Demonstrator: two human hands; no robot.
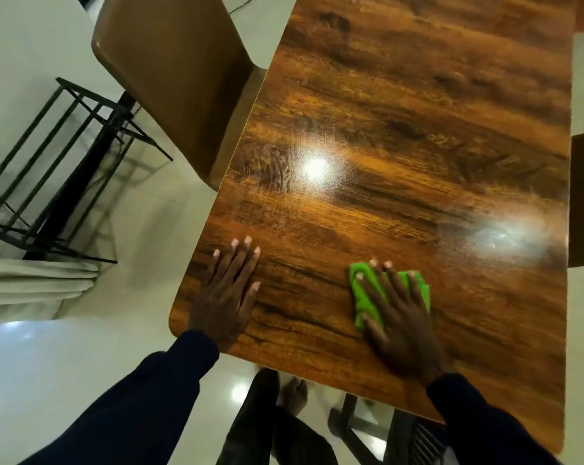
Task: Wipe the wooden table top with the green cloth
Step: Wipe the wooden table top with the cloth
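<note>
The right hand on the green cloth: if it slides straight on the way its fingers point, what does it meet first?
Probably nothing: ahead of the right hand and the crumpled green cloth, the glossy brown wooden table top looks bare to its far end.

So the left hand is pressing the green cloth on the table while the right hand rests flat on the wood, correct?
Not quite: the hands are swapped. In the head view the right hand presses the green cloth on the table, while the left hand rests flat on the wood.
</note>
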